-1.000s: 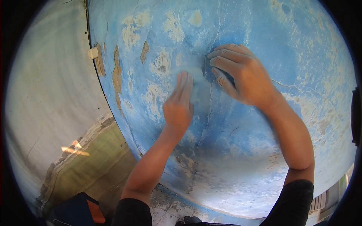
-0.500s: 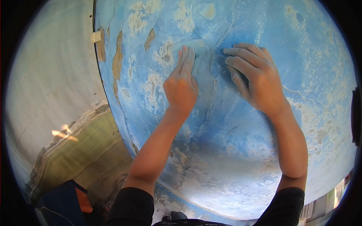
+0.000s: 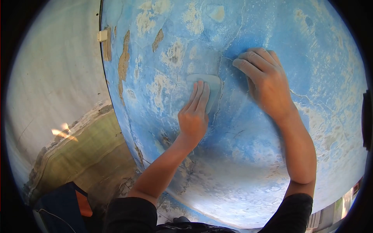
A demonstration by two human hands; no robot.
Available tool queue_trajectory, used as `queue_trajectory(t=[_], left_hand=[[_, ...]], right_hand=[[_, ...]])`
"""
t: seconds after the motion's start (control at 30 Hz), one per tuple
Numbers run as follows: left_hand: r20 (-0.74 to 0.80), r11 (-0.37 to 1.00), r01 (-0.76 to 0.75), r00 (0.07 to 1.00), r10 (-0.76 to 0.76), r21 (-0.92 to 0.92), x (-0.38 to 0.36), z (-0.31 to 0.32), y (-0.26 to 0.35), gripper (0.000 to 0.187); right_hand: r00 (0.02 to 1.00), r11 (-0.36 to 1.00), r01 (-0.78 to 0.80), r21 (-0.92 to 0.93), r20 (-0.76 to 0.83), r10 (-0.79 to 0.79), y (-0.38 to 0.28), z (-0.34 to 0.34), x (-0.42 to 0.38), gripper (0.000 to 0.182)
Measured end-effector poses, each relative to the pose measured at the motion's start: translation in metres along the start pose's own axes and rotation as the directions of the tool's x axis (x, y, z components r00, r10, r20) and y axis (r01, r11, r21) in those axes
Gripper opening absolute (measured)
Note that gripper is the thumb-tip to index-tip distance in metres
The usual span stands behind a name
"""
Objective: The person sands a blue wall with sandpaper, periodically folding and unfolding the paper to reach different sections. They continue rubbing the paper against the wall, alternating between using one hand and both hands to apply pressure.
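Note:
A cracked, peeling blue wall [image 3: 256,136] fills the middle of the view. Flat against it, under the straight fingers of my left hand [image 3: 194,114], lies a pale blue-grey sheet [image 3: 213,83], seemingly sandpaper; its upper and right edges show around the fingers. My right hand [image 3: 268,83] is higher and to the right, its fingers bent and pressed together, with dusty fingertips at the wall. Whatever may be inside that hand is hidden. A deeper blue patch [image 3: 233,50] surrounds its fingertips, and a long crack [image 3: 220,95] runs down between the hands.
At the left, a pale wall [image 3: 58,70] with a stained greenish lower part [image 3: 89,139] meets the blue one. A small white fitting [image 3: 102,36] sits near that edge. A dark blue and orange object [image 3: 64,206] stands at lower left.
My left hand has slid down the wall with the sheet and slightly right. My right hand has shifted only a little, with its fingers more bent.

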State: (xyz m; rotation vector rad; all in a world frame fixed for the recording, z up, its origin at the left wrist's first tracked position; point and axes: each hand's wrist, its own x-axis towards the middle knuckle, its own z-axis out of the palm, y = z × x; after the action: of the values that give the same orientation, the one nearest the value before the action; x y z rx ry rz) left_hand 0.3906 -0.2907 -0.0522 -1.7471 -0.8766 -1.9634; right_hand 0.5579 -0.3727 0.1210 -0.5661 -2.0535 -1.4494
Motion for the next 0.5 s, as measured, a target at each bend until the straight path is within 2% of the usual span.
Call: queue_trajectory(t=[0.07, 0.17, 0.27, 0.37, 0.5], left_hand=[[0.007, 0.997, -0.064, 0.998, 0.064, 0.046, -0.002, 0.002, -0.009, 0.07], [-0.058, 0.999, -0.024, 0.998, 0.026, 0.022, 0.063, -0.005, -0.002, 0.07], [-0.124, 0.998, -0.034, 0.992, 0.04, 0.054, 0.058, 0.001, -0.001, 0.067], [-0.028, 1.0, -0.009, 1.0, 0.009, 0.003, -0.02, 0.008, 0.001, 0.065], [-0.009, 0.999, -0.024, 1.0, 0.024, -0.026, 0.024, -0.002, -0.002, 0.065]], right_hand=[[0.998, 0.993, -0.002, 0.117, 0.056, -0.004, -0.007, 0.002, -0.001, 0.021], [0.999, 0.999, 0.02, 0.036, 0.026, -0.021, -0.017, 0.011, 0.0, 0.018], [0.999, 1.0, 0.008, 0.004, 0.032, -0.008, -0.014, 0.007, -0.002, 0.019], [0.996, 0.999, -0.042, 0.009, 0.081, 0.041, -0.012, 0.002, -0.003, 0.025], [0.998, 0.998, -0.053, -0.028, 0.021, 0.054, -0.017, 0.004, -0.001, 0.032]])
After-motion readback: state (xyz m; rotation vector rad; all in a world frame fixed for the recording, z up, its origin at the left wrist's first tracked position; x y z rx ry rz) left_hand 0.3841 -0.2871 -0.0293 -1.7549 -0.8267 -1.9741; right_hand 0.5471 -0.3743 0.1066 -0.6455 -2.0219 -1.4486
